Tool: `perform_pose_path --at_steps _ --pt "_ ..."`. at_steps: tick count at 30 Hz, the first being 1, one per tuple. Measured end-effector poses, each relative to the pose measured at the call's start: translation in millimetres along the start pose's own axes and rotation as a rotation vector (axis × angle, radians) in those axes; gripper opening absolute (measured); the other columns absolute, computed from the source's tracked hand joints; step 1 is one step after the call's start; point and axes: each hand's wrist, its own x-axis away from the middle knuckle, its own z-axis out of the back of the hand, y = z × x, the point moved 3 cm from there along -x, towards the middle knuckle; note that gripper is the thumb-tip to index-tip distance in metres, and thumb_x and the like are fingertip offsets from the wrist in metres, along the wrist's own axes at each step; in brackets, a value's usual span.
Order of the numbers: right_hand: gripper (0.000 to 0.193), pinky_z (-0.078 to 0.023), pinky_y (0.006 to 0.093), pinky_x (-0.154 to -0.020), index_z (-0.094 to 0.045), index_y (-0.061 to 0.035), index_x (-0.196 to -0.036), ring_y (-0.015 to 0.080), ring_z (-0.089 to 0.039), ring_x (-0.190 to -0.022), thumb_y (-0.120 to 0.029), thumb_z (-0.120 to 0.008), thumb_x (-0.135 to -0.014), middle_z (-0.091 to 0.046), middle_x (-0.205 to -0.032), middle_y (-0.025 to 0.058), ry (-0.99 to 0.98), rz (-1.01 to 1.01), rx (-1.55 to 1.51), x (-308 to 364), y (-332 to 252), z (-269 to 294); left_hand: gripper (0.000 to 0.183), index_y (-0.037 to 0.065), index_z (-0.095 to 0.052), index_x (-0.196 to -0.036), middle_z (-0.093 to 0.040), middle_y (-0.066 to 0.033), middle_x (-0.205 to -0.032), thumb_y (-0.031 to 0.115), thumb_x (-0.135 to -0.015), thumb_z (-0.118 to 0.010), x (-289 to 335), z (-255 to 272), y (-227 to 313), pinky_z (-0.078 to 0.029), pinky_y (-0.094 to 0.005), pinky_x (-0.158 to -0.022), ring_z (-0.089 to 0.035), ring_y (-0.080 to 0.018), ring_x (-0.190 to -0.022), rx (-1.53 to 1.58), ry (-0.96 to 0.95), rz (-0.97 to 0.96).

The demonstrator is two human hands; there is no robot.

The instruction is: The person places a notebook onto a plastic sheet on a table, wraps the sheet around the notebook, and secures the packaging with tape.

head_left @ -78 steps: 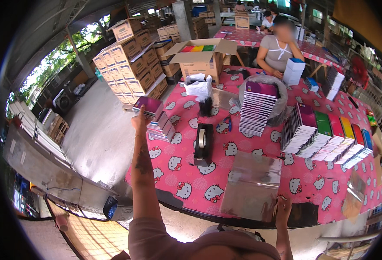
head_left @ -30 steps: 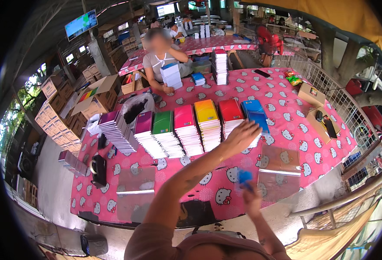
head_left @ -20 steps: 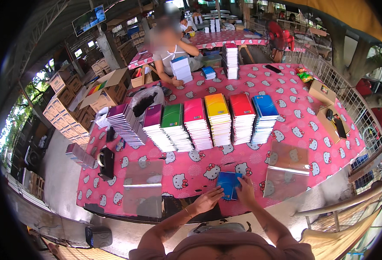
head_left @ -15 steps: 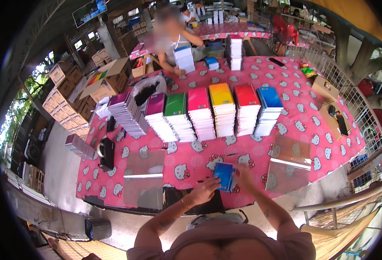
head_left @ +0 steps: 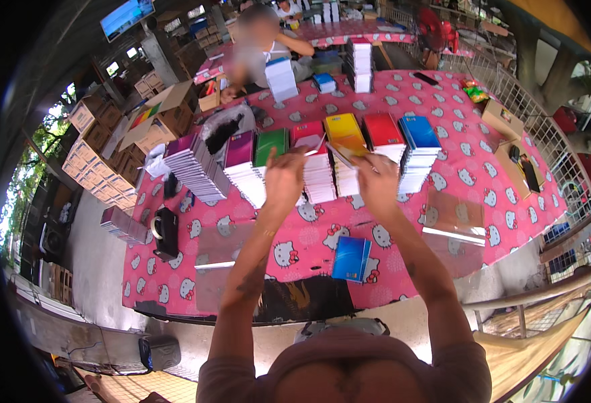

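Both my arms reach forward to a row of notebook stacks. My left hand (head_left: 284,180) grips a pink notebook (head_left: 307,140) at the top of the pink stack; its near edge is tilted up. My right hand (head_left: 378,180) pinches a yellow notebook (head_left: 350,149) at the near edge of the yellow stack (head_left: 342,125), slightly blurred. Beside them stand the purple stack (head_left: 239,149), green stack (head_left: 270,142), red stack (head_left: 383,129) and blue stack (head_left: 419,132). A single blue notebook (head_left: 351,258) lies flat on the table between my forearms.
The table has a pink patterned cover (head_left: 309,232). Clear plastic sheets (head_left: 453,218) lie at right and left. A black tape dispenser (head_left: 166,233) and another purple stack (head_left: 194,168) stand at left. Across the table sits a person (head_left: 258,54); open cartons (head_left: 168,124) stand beyond the left edge.
Both hands have left the blue notebook near the front edge and moved forward to the pink and yellow stacks. The person opposite has lowered an arm toward a box.
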Motion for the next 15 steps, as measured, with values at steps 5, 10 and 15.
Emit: perform_pose_path --at_steps 5,10,15 --pt "0.035 -0.045 0.0439 -0.102 -0.066 -0.0058 -0.103 0.0339 -0.056 -0.121 0.013 -0.056 -0.075 -0.068 -0.113 0.011 -0.345 -0.561 -0.763 170 36 33 0.018 0.001 -0.066 -0.107 -0.069 -0.0182 -0.11 0.001 -0.09 -0.06 87 46 71 -0.05 -0.0481 -0.096 -0.067 -0.0338 -0.103 0.322 0.138 -0.074" --pt "0.052 -0.044 0.045 -0.106 -0.062 -0.0081 -0.121 0.0383 -0.051 -0.129 0.016 -0.052 -0.075 -0.062 -0.13 0.0138 -0.547 -0.52 -0.57 217 26 16 0.028 0.005 -0.064 -0.116 -0.065 -0.0153 -0.119 0.011 -0.089 -0.066 240 -32 102 -0.047 -0.0496 -0.098 -0.061 -0.0326 -0.114 0.294 -0.437 -0.28" --pt "0.067 -0.04 0.052 -0.107 -0.052 -0.0138 -0.139 0.0411 -0.043 -0.135 0.007 -0.059 -0.076 -0.045 -0.147 0.0156 -0.575 -0.539 -0.192 183 39 11 0.042 0.005 -0.063 -0.125 -0.059 -0.0169 -0.132 0.018 -0.087 -0.071 178 -27 85 -0.044 -0.0511 -0.103 -0.056 -0.0341 -0.122 0.385 -0.263 -0.077"
